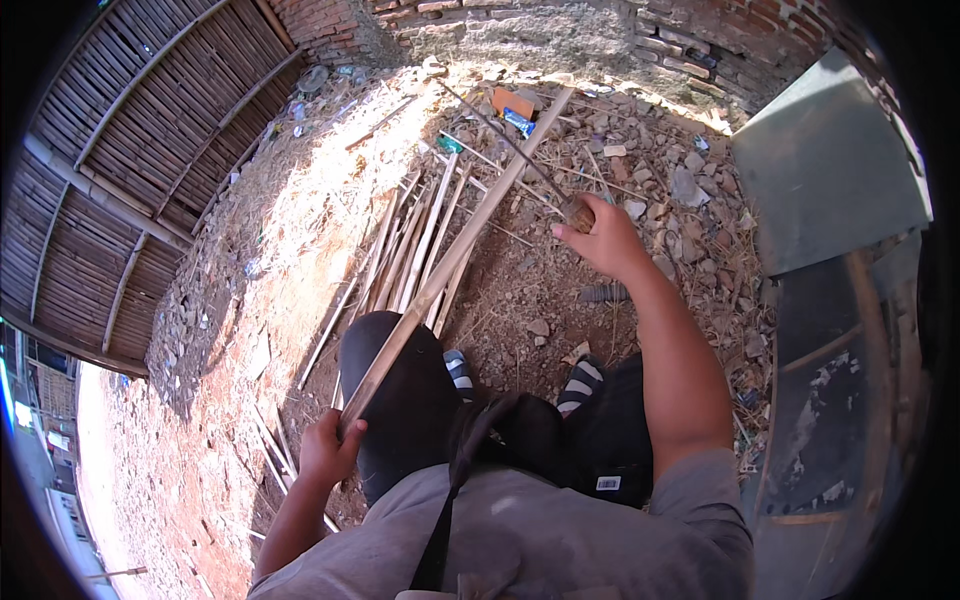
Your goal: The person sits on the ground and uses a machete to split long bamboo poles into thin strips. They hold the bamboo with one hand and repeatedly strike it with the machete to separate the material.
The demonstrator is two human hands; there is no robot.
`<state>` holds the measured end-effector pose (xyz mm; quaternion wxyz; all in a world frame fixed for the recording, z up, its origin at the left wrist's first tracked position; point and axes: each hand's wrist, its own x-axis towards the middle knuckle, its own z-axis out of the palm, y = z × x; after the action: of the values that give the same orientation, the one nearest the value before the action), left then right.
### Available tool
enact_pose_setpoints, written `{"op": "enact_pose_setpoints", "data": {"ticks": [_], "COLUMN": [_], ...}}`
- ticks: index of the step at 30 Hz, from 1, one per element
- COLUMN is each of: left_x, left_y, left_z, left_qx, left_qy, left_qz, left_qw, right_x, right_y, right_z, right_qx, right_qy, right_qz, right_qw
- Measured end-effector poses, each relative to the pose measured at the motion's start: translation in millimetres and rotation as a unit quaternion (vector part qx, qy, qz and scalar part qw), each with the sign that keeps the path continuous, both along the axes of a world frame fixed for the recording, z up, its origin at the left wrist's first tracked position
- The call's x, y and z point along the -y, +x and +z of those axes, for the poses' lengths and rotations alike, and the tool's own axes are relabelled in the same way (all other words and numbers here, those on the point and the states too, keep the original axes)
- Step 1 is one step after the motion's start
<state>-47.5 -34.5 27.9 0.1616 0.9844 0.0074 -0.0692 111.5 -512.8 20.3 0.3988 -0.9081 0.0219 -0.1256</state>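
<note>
My left hand [328, 450] is closed around the lower end of a long, flat bamboo strip [462, 240]. The strip slants up and away to the right, passing over my left knee. In my right hand [608, 240] is the wooden handle of a machete [577, 213], gripped by closed fingers. Its dark blade looks thin, seen nearly edge-on, and points to the far left. In this view the blade crosses the strip near its far end; whether they touch I cannot tell.
Several loose strips [402, 250] lie on the ground beyond my left knee. Rubble and litter [690, 185] spread towards a brick wall [560, 35]. A woven bamboo wall [120, 130] stands left, and a grey-green panel [830, 170] leans at the right.
</note>
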Motion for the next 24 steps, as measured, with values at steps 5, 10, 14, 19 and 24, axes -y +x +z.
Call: {"op": "enact_pose_setpoints", "data": {"ticks": [5,10,14,19,24], "left_x": [-2.9,-9.8,-15.9,-15.1,-19.9], "left_y": [-24.2,-17.4,-10.5,-4.9,-1.9], "left_z": [-13.4,-19.8,-21.0,-10.4,-19.3], "left_qx": [-0.009,-0.027,-0.050,-0.084,-0.062], "left_qy": [0.016,-0.016,-0.024,-0.023,-0.019], "left_qz": [-0.001,-0.014,-0.020,-0.027,-0.033], "left_qw": [1.000,0.999,0.998,0.996,0.997], "right_x": [-53.6,-80.0,-65.8,-83.7,-68.6], "right_y": [-9.5,-12.7,-0.7,-4.7,8.2], "right_z": [-11.7,-20.3,-46.8,-34.0,-71.7], "right_qx": [-0.049,-0.099,-0.090,-0.096,-0.132], "right_qy": [-0.129,-0.198,-0.116,-0.158,-0.096], "right_qz": [0.203,0.264,0.191,0.207,0.172], "right_qw": [0.969,0.939,0.971,0.961,0.972]}}
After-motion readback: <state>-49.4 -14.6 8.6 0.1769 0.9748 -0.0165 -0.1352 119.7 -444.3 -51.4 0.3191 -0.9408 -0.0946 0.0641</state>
